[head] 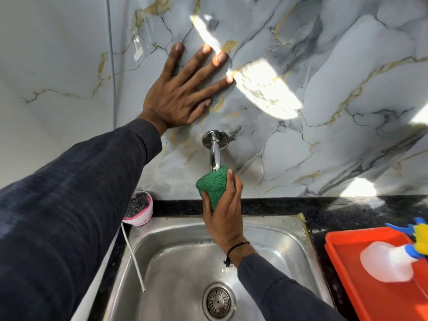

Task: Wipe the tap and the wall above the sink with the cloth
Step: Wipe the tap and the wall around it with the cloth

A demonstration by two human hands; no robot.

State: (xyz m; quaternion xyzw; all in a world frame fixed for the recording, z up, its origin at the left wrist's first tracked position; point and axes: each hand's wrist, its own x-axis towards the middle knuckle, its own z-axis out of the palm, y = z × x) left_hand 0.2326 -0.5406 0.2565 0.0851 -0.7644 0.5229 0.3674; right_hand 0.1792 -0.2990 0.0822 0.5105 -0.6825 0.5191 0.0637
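The tap (215, 149) comes straight out of the marbled wall (324, 89) from a round chrome flange and runs down toward the sink (278, 230), so its long axis lies roughly top to bottom as I look at it, flange uppermost and the outlet end hidden. That lower end is buried in the green cloth (214, 185), which is bunched into a pad and pressed around the pipe just below the flange. The right hand (225, 216) holds that pad from beneath the tap, fingers curled shut on the cloth, thumb on the near side and a fingertip showing at its upper right edge; I cannot tell how the cloth sits on the far side of the pipe. So the bare chrome lies directly above those fingers, and I would judge that a stroke along the pipe toward the flange is what would serve, with the right hand plainly the nearer one. Up and to the left of the tap, the left hand (183, 89) lies flat on the wall, fingers spread wide and gripping nothing, seemingly as a brace. The wall above the tap remains to be wiped. Left of the tap's base a pink tub (139, 209) of scourer rests on the counter; well to its right an orange tray (370, 286) carries a spray bottle (389, 260).
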